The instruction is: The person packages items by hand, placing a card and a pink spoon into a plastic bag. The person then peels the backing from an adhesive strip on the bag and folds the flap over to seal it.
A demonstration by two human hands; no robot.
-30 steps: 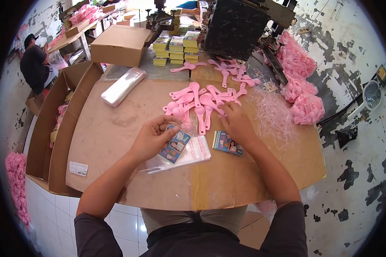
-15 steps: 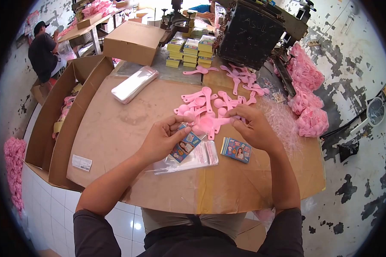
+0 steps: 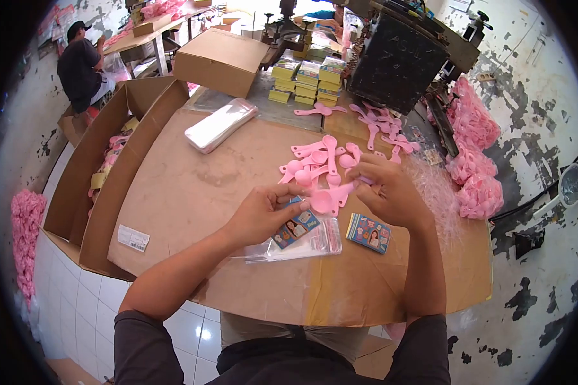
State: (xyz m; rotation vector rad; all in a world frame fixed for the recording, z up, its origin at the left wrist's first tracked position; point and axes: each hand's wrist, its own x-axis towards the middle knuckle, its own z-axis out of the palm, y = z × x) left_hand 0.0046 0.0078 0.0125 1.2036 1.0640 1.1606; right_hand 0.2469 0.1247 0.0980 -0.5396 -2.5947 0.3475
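My left hand (image 3: 266, 215) is closed, thumb and fingers pinching a blue printed card (image 3: 295, 230) with a picture of a person on it. The card lies over a stack of clear plastic bags (image 3: 327, 239). My right hand (image 3: 392, 192) pinches the handle end of a pink measuring spoon (image 3: 324, 203), whose round bowl points toward my left fingertips. Behind both hands spreads a loose pile of pink spoons (image 3: 302, 176). A small stack of the same blue cards (image 3: 369, 233) sits below my right hand.
Cardboard covers the table (image 3: 173, 173). A pack of clear bags (image 3: 221, 125) lies at the back left, near an open carton (image 3: 99, 212) and a closed box (image 3: 221, 61). Card stacks (image 3: 307, 80) and a black machine (image 3: 398, 61) stand behind. Another person (image 3: 80, 67) sits far left.
The camera view has shifted, so the scene sits further right and slightly lower. My left hand with the card has come closer to my right hand and the spoon.
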